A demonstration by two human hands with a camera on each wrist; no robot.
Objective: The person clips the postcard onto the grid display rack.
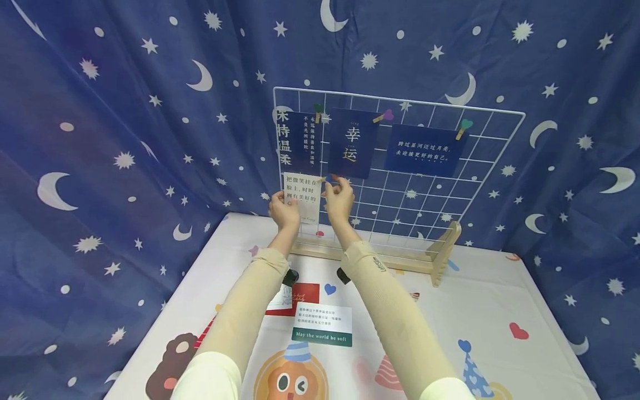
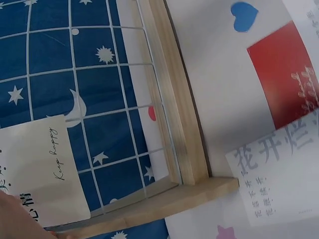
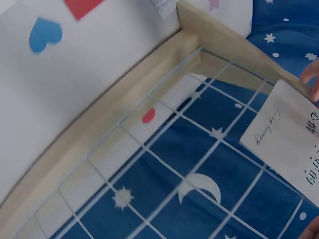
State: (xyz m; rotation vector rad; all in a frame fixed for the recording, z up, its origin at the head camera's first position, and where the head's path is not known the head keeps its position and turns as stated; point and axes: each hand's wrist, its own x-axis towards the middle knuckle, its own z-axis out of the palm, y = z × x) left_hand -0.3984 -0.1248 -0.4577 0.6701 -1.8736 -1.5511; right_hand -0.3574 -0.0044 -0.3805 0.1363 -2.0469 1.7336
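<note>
A cream card (image 1: 303, 195) with dark Chinese writing stands against the white wire grid (image 1: 387, 214), below the blue cards. At its left edge my left hand (image 1: 285, 211) holds it, thumb in front. My right hand (image 1: 340, 201) pinches a small wooden peg with a blue heart (image 1: 329, 178) at the card's upper right corner. In the left wrist view the card's "Keep happy" end (image 2: 55, 164) shows beside part of the left hand (image 2: 17, 219). The right wrist view has the card (image 3: 284, 137) at its right side; the peg is out of sight there.
Higher on the grid hang blue cards (image 1: 353, 143) with pegs, one a purple heart peg (image 1: 386, 115). A wooden base (image 1: 445, 253) supports the grid. On the table lie a white and green card (image 1: 322, 322) and a red card (image 1: 306, 291). A starry curtain (image 1: 150, 166) surrounds the table.
</note>
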